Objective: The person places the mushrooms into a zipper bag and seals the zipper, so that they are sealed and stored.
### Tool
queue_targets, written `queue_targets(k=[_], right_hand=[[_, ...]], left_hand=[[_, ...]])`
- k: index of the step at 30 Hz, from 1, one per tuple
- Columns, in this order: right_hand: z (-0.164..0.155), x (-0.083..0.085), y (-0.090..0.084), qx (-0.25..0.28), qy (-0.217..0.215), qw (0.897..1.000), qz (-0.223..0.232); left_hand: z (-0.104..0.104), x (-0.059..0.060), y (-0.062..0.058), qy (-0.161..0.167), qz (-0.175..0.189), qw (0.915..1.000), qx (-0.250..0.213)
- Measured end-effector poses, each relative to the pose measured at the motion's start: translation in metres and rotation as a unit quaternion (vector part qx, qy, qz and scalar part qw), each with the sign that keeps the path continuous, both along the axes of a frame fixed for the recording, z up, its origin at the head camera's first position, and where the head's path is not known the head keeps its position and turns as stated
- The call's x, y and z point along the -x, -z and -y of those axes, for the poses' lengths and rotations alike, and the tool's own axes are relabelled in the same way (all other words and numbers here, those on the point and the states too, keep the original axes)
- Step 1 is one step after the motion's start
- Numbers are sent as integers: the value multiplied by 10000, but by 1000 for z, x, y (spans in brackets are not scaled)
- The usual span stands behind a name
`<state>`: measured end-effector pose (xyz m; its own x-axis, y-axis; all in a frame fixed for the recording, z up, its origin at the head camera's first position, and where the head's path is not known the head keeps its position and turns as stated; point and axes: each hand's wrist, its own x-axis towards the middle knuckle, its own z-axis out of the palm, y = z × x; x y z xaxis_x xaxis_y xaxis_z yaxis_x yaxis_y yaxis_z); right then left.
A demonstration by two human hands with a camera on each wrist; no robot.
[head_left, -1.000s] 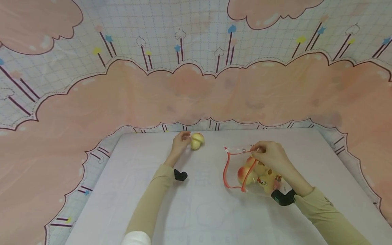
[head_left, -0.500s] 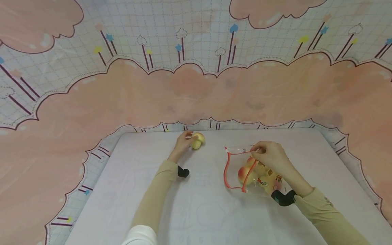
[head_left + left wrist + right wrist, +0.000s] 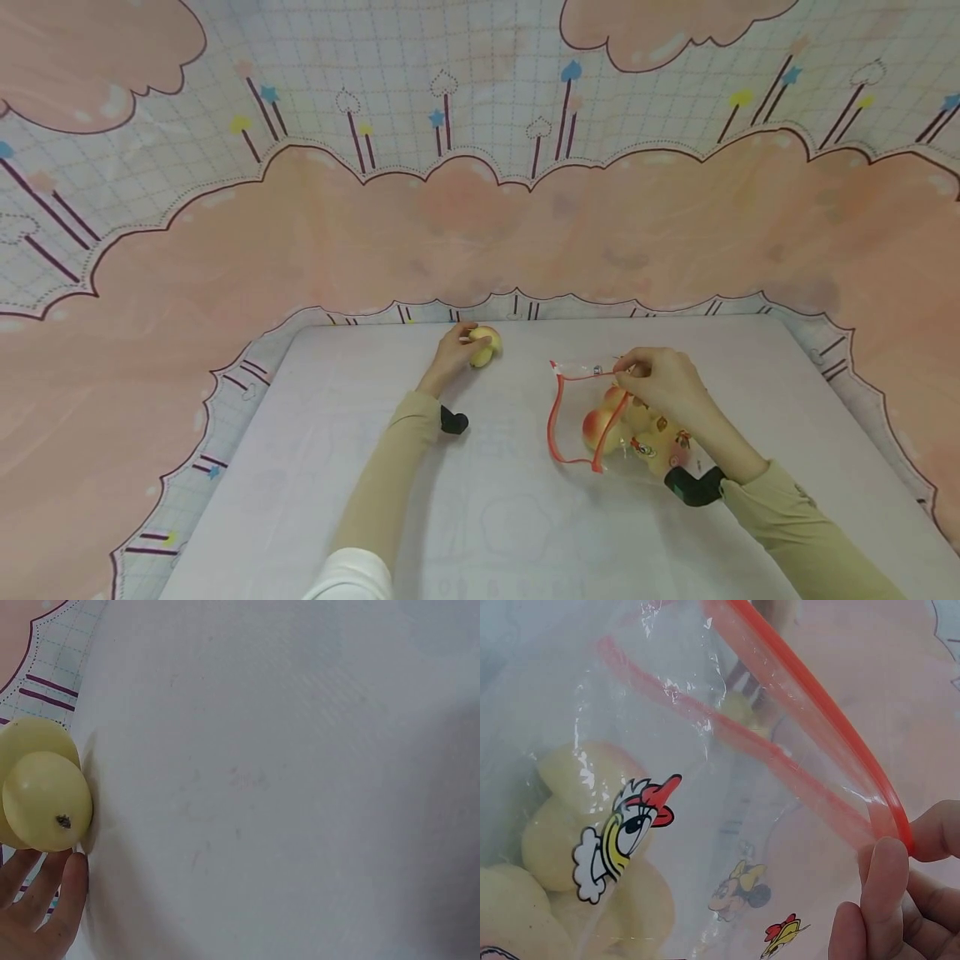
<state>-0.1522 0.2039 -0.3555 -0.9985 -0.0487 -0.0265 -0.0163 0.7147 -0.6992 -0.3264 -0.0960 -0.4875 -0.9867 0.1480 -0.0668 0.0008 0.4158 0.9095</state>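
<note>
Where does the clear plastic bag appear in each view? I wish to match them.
Head: the clear plastic bag is right of centre, in the lower half.
Left wrist: not in it.
Right wrist: from the left edge past centre.
Landmark shared by head and right wrist: the right hand pinching its red rim.

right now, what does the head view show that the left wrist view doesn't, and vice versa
Only the head view shows the right hand gripping the clear bag with rounded yellow pieces inside. Only the left wrist view shows the dark mark on the yellow fruit. Both show that fruit, the left hand at it, the white table and the patterned cloth.
</note>
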Motion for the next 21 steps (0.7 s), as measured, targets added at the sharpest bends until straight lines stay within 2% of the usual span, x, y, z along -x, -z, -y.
queue_targets(k=[21], right_hand=[[-1,-2,2,12,-19,10000,-79]], left_hand=[[-1,-7,-3,-135,-127,9997,184]])
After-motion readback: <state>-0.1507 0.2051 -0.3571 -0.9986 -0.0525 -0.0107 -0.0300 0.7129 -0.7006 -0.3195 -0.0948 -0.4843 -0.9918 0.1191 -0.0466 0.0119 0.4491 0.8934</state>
